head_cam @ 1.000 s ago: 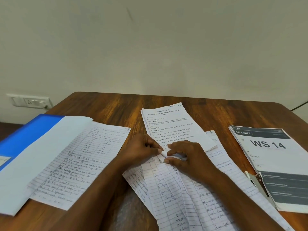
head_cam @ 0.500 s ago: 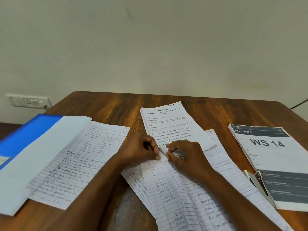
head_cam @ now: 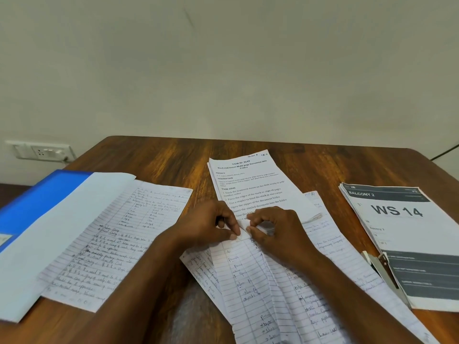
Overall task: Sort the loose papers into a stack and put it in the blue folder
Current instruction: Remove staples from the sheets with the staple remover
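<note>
Papers (head_cam: 82, 234) atop blue folder (head_cam: 37, 202)

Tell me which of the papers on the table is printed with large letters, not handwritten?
The sheet marked "WS 14" at the right edge of the table. It carries big bold type and dark grey bands; the lined sheets are handwritten, and the instruction sheet has small print.

Brown wooden table (head_cam: 159, 157), grain running toward the wall. At left, a blue folder (head_cam: 42, 194) lying open with a handwritten lined sheet (head_cam: 119, 244) overlapping it. In the middle, a printed task sheet (head_cam: 250, 187) over fanned lined papers (head_cam: 285, 294); at right, a "WS 14" booklet (head_cam: 402, 239) beside a metal stapler (head_cam: 382, 271).
</note>
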Action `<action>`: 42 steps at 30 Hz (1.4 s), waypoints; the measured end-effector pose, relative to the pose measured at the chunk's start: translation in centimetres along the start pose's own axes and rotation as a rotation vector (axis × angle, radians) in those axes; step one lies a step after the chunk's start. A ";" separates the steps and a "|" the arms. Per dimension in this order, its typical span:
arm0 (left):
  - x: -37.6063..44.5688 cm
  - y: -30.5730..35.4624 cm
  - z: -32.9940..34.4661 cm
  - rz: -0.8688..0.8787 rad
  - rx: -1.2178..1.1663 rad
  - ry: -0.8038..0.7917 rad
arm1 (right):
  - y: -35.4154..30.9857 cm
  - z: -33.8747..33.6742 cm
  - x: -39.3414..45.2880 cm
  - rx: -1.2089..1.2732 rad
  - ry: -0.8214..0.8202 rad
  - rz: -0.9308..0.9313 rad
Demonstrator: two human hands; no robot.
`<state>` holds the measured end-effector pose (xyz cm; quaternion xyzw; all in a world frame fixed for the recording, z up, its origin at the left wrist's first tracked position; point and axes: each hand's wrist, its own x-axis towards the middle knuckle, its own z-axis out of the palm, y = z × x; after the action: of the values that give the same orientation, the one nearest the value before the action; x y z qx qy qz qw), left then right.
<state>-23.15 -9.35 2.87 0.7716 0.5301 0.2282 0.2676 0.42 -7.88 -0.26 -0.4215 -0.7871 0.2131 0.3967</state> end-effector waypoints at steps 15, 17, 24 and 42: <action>-0.2 1.1 1.3 0.138 0.073 0.222 | 0.1 -0.3 0.1 0.016 -0.043 -0.019; -0.2 1.4 1.7 0.135 0.055 0.245 | -0.1 -0.4 0.0 0.030 -0.050 -0.015; -0.1 1.6 2.6 0.135 -0.007 0.264 | -0.1 -0.3 0.2 0.065 -0.080 -0.001; 0.1 1.4 2.7 0.243 -0.141 0.296 | -0.2 -0.4 0.1 0.122 -0.089 0.072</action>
<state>-20.45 -10.11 1.77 0.7672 0.4492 0.4065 0.2105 0.64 -7.89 0.13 -0.4147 -0.7738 0.2935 0.3784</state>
